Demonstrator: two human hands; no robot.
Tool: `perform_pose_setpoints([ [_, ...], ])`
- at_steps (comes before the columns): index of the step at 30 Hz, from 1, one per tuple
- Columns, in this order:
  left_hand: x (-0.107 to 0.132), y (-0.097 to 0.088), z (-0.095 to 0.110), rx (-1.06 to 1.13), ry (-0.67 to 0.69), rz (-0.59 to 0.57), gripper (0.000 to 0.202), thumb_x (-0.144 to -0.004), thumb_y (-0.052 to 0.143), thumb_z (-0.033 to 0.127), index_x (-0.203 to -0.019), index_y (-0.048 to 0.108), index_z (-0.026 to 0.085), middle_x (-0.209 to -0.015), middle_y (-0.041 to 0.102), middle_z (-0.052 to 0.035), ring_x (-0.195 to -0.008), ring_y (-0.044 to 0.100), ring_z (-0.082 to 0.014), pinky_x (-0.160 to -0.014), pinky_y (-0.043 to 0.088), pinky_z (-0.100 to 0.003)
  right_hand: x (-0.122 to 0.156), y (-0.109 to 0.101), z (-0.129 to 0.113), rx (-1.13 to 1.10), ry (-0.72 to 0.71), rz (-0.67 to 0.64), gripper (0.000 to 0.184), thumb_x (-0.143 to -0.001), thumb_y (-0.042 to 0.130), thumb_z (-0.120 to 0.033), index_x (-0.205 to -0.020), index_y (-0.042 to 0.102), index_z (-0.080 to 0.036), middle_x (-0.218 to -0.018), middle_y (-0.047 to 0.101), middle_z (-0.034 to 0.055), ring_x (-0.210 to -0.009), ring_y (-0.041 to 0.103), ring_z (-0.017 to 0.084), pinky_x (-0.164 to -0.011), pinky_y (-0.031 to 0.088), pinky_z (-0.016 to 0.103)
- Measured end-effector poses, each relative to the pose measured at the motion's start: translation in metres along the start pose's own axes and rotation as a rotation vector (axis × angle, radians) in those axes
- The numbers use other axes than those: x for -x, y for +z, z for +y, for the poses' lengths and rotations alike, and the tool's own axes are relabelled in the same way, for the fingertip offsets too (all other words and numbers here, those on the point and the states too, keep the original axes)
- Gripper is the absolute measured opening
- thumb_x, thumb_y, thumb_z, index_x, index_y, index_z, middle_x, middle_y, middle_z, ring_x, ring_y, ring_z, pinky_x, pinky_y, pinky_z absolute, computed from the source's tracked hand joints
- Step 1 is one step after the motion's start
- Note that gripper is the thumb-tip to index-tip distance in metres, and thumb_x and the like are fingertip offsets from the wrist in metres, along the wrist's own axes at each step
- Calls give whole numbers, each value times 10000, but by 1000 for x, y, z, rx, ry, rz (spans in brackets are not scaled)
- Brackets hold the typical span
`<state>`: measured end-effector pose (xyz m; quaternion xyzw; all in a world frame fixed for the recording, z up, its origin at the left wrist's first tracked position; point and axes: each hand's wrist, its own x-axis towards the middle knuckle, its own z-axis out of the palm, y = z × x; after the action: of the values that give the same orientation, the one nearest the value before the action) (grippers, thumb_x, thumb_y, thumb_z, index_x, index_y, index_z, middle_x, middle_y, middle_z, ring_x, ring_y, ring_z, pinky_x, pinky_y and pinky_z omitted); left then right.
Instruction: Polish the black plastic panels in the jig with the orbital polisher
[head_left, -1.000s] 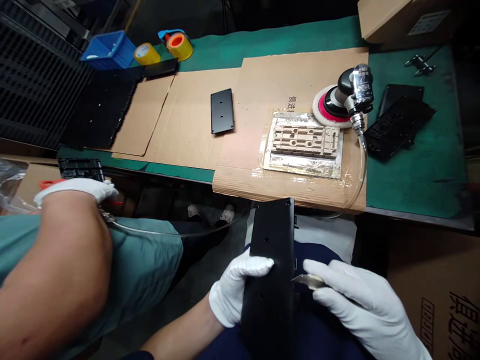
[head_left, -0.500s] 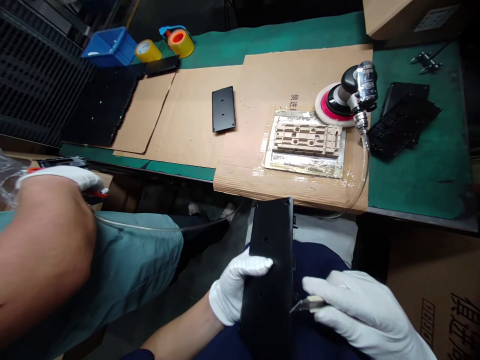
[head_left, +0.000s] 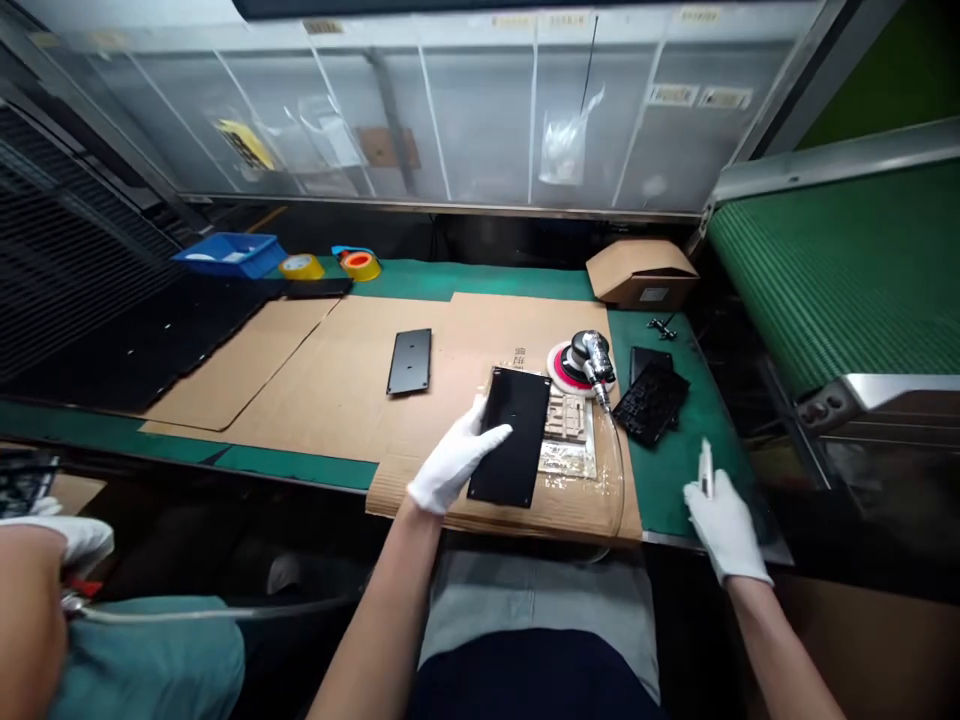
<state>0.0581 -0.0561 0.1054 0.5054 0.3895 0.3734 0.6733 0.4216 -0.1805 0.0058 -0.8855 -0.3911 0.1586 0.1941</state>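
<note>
My left hand [head_left: 459, 450], in a white glove, grips a flat black rectangular panel [head_left: 513, 440] by its left edge, thumb across its face. The panel is held tilted over the front of the cardboard and hides part of a tan slotted fixture block [head_left: 568, 416]. On the right, above the green bench top, my gloved right hand [head_left: 721, 520] is closed round a small knife [head_left: 706, 468] that points up and away from me. Beyond that hand lie several dark plastic parts [head_left: 652, 402], stacked loosely.
A round sander [head_left: 585, 362] with a hose rests behind the fixture. Another black panel [head_left: 409, 361] lies on the cardboard [head_left: 300, 400]. Tape rolls [head_left: 361, 265] and a blue bin [head_left: 231, 255] stand at back left, a carton [head_left: 641, 273] at back right. A co-worker's arm [head_left: 30, 580] is at left.
My left hand has raised the black panel from over my lap to above the bench. My right hand has moved away from the panel with the knife, rightward. The view has tipped up.
</note>
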Motion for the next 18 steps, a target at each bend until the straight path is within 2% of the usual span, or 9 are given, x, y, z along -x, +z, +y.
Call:
perform_pose_setpoints([
  [1,-24,-7,-2,-95,33,-98,624,-866,718,344,-1448,542,204,-1453,576,-93,-1336,530,-296,-1178,379,-408,-6,0,-9,92,-1,27,498,-891,448,-430,-1187,651,-85,-888,667,165,-754,650,296,-660,518,397],
  [3,-73,-18,-4,-320,46,-308,646,-816,735,310,-1427,570,183,-1452,580,-91,-1342,523,-312,-1187,357,-425,-17,0,-38,169,-68,189,578,-914,451,-448,-1345,581,-86,-1173,628,247,-1023,626,374,-834,509,489],
  [5,-118,-22,0,-607,27,-483,658,-746,769,269,-1380,617,181,-1418,612,-79,-1322,538,-324,-1182,351,-422,-34,0,-80,105,-254,328,626,-947,448,-446,-1463,484,-95,-1344,555,249,-1212,543,375,-996,452,501],
  [7,-150,-17,8,-893,-33,-618,639,-718,782,261,-1340,652,191,-1346,665,-70,-1245,595,-322,-1136,394,-406,-57,3,-128,11,-473,276,618,-972,439,-419,-1492,445,-85,-1370,547,226,-1282,501,321,-1089,400,422],
  [8,-159,-11,10,-1025,-50,-652,624,-725,780,271,-1333,659,198,-1308,686,-73,-1194,625,-321,-1095,426,-403,-69,6,-153,-1,-522,212,621,-972,451,-421,-1496,437,-87,-1369,547,220,-1284,501,310,-1094,395,397],
  [10,-164,0,10,-1254,13,-632,607,-748,770,311,-1335,657,210,-1271,693,-99,-1134,644,-335,-1019,470,-414,-90,14,-196,37,-523,59,658,-959,499,-480,-1512,415,-132,-1384,528,212,-1257,522,321,-1058,419,403],
  [13,-148,6,-10,-1421,263,-555,757,-744,784,414,-1432,560,192,-1355,608,-179,-1197,588,-388,-992,473,-453,-109,31,-240,125,-429,-127,786,-885,610,-583,-1513,379,-171,-1340,538,226,-1157,594,336,-949,482,416],
  [15,-135,1,-29,-1425,368,-536,915,-710,809,504,-1500,468,192,-1424,533,-214,-1249,542,-410,-1014,456,-480,-115,41,-257,152,-356,-155,773,-846,666,-550,-1461,424,-148,-1259,575,225,-1083,635,322,-884,510,392],
  [18,-125,-10,-50,-1430,440,-528,999,-673,827,591,-1524,436,242,-1466,481,-209,-1277,511,-418,-1043,434,-504,-120,49,-273,157,-283,-132,596,-843,667,-433,-1326,538,-109,-1196,596,228,-1001,669,304,-813,531,367],
])
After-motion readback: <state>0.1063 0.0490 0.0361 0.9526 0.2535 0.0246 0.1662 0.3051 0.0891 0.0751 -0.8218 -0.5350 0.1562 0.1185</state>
